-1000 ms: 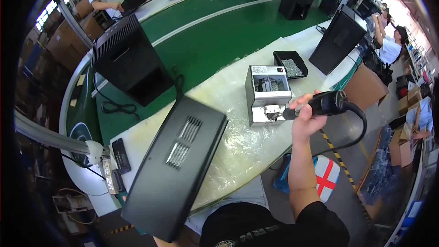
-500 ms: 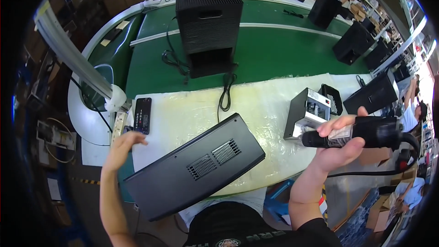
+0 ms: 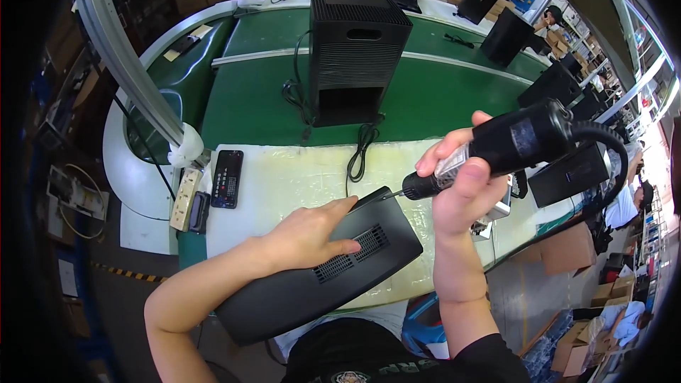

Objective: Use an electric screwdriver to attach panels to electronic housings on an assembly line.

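A black casing (image 3: 284, 310) with two slotted vents lies slanted across the near edge of the worktop. My left hand (image 3: 310, 236) lies on its top, fingers stretched out and thumb beside the vents. My right hand (image 3: 461, 188) is wrapped round a black electric screwdriver (image 3: 521, 138), held tilted with its cable curving down behind it. The screwdriver's thin bit points left and down at the casing's far right corner, close to my left fingertips. Whether the bit touches a screw there is too small to tell.
Beyond the padded worktop (image 3: 269, 159), a tall black appliance (image 3: 360, 50) stands on the green conveyor (image 3: 248, 99), its cable (image 3: 363, 152) looping down. A phone (image 3: 227, 179) and a power strip (image 3: 186, 200) lie at left. A metal-framed unit (image 3: 501, 207) sits partly hidden behind my right hand.
My left hand has moved from beside the phone onto the casing. My right hand has brought the screwdriver leftward, its bit now at the casing's corner. The view has shifted slightly.
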Demonstrator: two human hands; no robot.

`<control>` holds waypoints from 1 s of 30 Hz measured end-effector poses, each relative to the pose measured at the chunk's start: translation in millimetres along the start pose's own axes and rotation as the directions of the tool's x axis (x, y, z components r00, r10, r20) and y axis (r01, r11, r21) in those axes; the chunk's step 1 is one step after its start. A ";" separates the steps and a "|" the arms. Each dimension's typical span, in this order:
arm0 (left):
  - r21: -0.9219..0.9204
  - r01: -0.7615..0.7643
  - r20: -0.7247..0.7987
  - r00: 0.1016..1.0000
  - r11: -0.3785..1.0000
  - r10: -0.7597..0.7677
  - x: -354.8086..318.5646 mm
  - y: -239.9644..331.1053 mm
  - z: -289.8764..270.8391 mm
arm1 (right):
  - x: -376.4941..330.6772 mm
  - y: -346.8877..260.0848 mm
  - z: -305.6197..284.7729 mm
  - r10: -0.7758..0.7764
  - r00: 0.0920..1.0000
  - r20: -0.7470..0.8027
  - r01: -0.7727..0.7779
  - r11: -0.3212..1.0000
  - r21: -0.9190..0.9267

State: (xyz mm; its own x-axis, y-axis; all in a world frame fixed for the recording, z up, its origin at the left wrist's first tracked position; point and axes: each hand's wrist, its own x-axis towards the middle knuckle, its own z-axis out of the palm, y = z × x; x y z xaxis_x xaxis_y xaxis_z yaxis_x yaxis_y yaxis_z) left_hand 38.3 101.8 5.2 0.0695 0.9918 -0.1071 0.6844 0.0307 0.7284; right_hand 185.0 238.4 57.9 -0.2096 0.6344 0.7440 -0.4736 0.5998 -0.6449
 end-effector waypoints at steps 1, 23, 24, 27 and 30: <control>0.008 0.000 -0.006 1.000 1.000 0.000 0.7 -0.8 0.5 | -2.1 3.7 0.3 0.013 1.000 0.019 -0.013 1.000 -0.002; 0.250 0.210 -0.047 0.978 0.945 -0.205 -41.3 23.6 -13.2 | -6.1 -32.7 -80.3 -0.162 0.964 -0.211 0.164 0.986 -0.009; 0.264 0.249 -0.045 0.968 0.932 -0.246 -59.2 16.6 -18.3 | -12.1 -39.3 -104.0 -0.156 0.946 -0.285 0.102 0.976 -0.195; 0.200 0.344 -0.076 0.939 0.917 -0.336 -87.5 -2.8 -20.8 | -41.5 -17.3 -186.0 -0.189 0.902 -0.388 -0.056 0.840 -0.540; 0.068 0.410 -0.149 0.906 0.910 -0.397 -83.1 8.3 -10.2 | -64.3 10.6 -222.1 -0.212 0.904 -0.370 -0.047 0.813 -0.580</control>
State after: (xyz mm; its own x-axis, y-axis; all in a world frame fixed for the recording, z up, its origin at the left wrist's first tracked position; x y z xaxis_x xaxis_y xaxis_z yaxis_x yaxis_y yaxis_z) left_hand 30.8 20.9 27.1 -0.3168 0.9046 -0.2851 0.7008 0.4258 0.5724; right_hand 383.4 312.2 -35.6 0.2278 0.6271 0.7449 0.1211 0.7408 -0.6607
